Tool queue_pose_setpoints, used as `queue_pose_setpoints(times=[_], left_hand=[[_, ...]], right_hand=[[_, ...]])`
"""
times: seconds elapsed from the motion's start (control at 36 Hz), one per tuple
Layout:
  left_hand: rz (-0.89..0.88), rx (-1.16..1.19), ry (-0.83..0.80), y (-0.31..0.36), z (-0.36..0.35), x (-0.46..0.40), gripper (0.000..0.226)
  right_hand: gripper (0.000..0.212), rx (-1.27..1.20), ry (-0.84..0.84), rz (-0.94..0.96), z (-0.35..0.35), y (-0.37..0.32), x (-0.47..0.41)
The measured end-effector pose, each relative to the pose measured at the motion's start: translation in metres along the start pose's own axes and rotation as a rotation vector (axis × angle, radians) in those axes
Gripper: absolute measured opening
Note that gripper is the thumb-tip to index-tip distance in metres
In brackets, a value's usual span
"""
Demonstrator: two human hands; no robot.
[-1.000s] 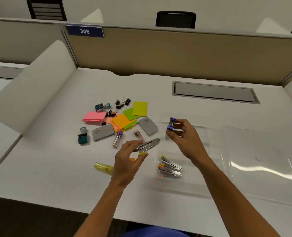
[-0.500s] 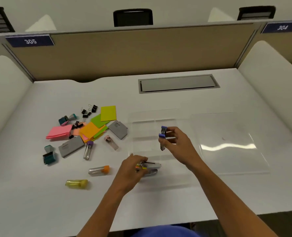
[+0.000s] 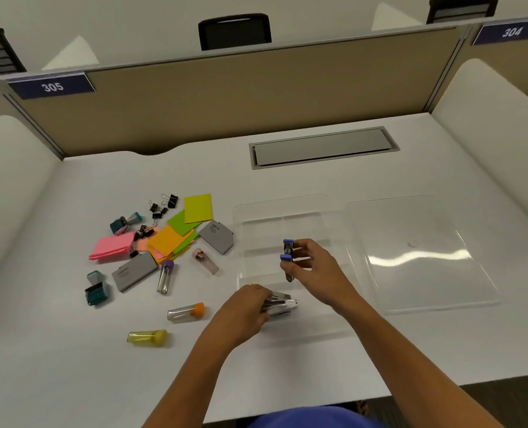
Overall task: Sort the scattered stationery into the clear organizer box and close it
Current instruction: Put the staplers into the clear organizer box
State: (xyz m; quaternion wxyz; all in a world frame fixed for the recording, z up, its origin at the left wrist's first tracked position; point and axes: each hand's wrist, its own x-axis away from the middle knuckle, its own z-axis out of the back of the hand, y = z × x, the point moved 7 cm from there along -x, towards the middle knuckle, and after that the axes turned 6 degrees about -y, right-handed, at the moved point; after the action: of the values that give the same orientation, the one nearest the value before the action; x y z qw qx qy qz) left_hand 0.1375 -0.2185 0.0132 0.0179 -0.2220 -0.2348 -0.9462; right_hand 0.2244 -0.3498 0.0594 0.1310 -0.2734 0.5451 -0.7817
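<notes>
The clear organizer box (image 3: 287, 211) lies open in the middle of the white desk, its clear lid (image 3: 417, 251) flat beside it on the right. My right hand (image 3: 315, 267) holds a purple stapler (image 3: 288, 257) upright over the box's middle. At the box's near-left compartment my left hand (image 3: 244, 307) holds silver staplers (image 3: 281, 304) that lie inside. Left of the box lie scattered sticky notes (image 3: 176, 236), black binder clips (image 3: 162, 205), grey staple boxes (image 3: 134, 274) and small capped tubes (image 3: 165, 276).
An orange-capped tube (image 3: 187, 312) and a yellow tube (image 3: 147, 337) lie near the desk's front left. Teal stamps (image 3: 96, 290) sit at the far left. A grey cable hatch (image 3: 323, 146) is set into the desk's back. Partition walls enclose the desk on three sides.
My left hand carried the silver stapler down from above the desk into the near-left compartment. My right hand brought the purple stapler over the box's middle. The camera swung right.
</notes>
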Motion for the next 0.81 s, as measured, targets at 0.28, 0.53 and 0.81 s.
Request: queue_pose_setpoints(times=[0.28, 0.53, 0.81], left_hand=[[0.007, 0.149, 0.169, -0.014, 0.012, 0.019, 0.037], [-0.022, 0.302, 0.400, -0.035, 0.020, 0.058, 0.027], [0.066, 0.359, 0.438, -0.061, 0.007, 0.080, 0.027]], right_hand=[[0.046, 0.100, -0.028, 0.015, -0.015, 0.008, 0.001], [0.049, 0.543, -0.043, 0.121, -0.039, 0.008, 0.001], [0.045, 0.912, -0.016, 0.168, -0.066, 0.012, -0.004]])
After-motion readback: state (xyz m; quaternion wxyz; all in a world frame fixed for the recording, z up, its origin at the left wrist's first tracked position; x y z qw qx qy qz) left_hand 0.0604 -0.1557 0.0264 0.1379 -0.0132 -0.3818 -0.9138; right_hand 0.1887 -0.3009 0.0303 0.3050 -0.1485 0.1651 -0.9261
